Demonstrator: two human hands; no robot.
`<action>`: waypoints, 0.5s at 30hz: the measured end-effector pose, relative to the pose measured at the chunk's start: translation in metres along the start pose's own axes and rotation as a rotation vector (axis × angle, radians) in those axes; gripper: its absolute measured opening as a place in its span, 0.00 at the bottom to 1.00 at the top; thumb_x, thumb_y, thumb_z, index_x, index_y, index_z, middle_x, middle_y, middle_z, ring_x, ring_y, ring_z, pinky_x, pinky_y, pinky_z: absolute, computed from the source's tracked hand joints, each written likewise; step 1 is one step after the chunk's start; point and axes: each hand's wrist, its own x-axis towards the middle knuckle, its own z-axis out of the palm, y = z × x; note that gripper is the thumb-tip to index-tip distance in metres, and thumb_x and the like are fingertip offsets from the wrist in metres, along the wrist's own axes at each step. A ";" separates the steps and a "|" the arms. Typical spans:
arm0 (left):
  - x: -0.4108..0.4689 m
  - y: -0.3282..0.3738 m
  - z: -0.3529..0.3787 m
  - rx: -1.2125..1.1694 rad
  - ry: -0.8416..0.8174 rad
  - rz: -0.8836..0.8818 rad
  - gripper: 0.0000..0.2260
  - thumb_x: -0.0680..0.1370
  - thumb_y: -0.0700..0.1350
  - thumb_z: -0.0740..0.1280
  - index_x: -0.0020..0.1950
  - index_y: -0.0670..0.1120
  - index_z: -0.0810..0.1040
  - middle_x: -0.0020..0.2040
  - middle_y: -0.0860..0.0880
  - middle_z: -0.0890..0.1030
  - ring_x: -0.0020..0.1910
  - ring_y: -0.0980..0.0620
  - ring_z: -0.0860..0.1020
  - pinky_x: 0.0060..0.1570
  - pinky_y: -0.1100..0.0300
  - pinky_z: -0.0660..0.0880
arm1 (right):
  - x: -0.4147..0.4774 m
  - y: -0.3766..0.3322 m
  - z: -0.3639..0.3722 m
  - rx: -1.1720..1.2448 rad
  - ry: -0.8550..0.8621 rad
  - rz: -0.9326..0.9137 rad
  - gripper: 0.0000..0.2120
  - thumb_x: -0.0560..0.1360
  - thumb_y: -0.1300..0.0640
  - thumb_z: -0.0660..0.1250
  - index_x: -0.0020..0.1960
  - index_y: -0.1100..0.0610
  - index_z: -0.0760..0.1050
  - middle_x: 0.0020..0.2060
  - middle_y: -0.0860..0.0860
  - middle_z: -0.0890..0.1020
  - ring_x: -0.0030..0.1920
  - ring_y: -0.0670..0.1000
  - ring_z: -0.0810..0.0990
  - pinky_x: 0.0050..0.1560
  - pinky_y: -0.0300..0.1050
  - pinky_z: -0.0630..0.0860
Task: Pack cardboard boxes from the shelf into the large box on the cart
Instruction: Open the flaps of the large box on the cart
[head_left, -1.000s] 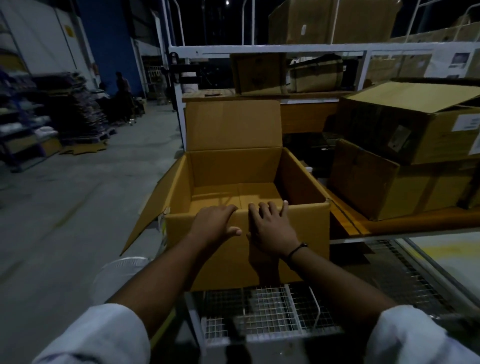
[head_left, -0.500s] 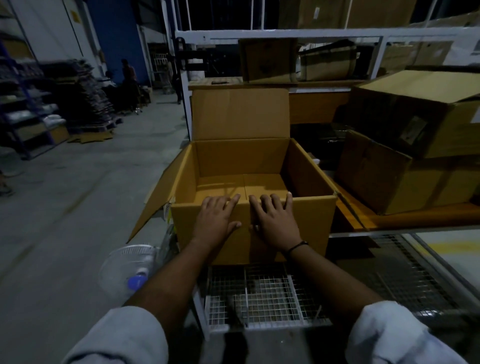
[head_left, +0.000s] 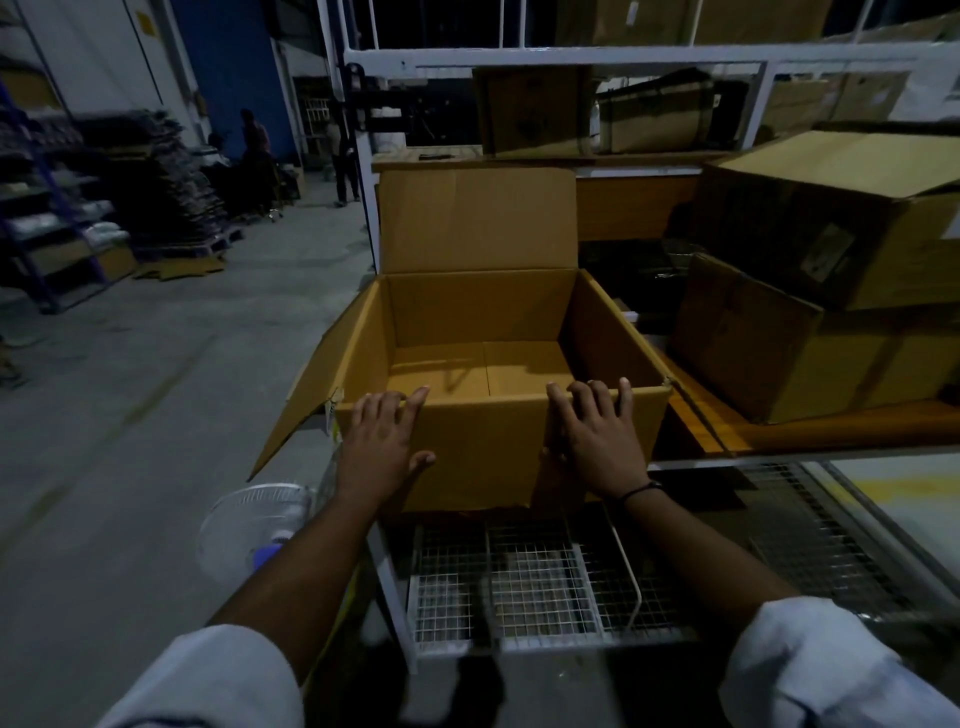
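The large box (head_left: 498, 457) stood open and empty on the wire-mesh cart (head_left: 540, 587), its rear flap (head_left: 478, 218) upright and its left flap (head_left: 306, 400) splayed out past the cart's side above a white fan (head_left: 249, 525) on the floor. Both hands lay flat on the near wall with fingers spread and holding nothing: the left hand (head_left: 382, 441) near the left corner, the right hand (head_left: 597, 441) toward the right corner, fingertips reaching the top rim. They seemed to be pressing the near flap down against the outside wall, though the dim light left that uncertain. Nothing had been packed yet; the cartons waited on the shelf (head_left: 841, 431) just to the right, an upper carton (head_left: 841, 218) sitting skewed on a lower carton (head_left: 789, 353). The likeliest trouble was the empty box sliding on the smooth mesh under a forward push, since it carried no weight. The near flap might spring back up once released and block loading, and the rear flap could drop inward. Drawing out the lower carton first would probably tip the upper one. The hanging left flap could also snag the fan if the cart rolled.
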 end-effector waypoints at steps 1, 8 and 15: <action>0.000 0.001 0.001 0.001 0.008 -0.003 0.45 0.70 0.64 0.76 0.81 0.49 0.61 0.65 0.40 0.73 0.65 0.38 0.71 0.71 0.41 0.64 | 0.000 -0.001 0.001 0.002 0.009 0.002 0.44 0.75 0.33 0.67 0.82 0.52 0.55 0.72 0.59 0.69 0.74 0.65 0.65 0.75 0.76 0.50; -0.001 -0.009 0.001 -0.018 0.005 0.011 0.46 0.71 0.69 0.72 0.82 0.50 0.59 0.67 0.41 0.73 0.67 0.38 0.71 0.73 0.41 0.61 | -0.003 0.010 0.002 0.020 0.050 -0.046 0.47 0.74 0.31 0.66 0.83 0.51 0.52 0.74 0.58 0.67 0.76 0.64 0.63 0.77 0.73 0.47; -0.008 -0.020 -0.002 -0.017 -0.012 -0.031 0.50 0.68 0.72 0.72 0.82 0.51 0.57 0.69 0.41 0.71 0.70 0.37 0.69 0.75 0.40 0.60 | -0.014 0.041 0.004 0.034 0.047 0.030 0.49 0.73 0.25 0.61 0.83 0.52 0.53 0.74 0.58 0.66 0.77 0.65 0.61 0.77 0.72 0.46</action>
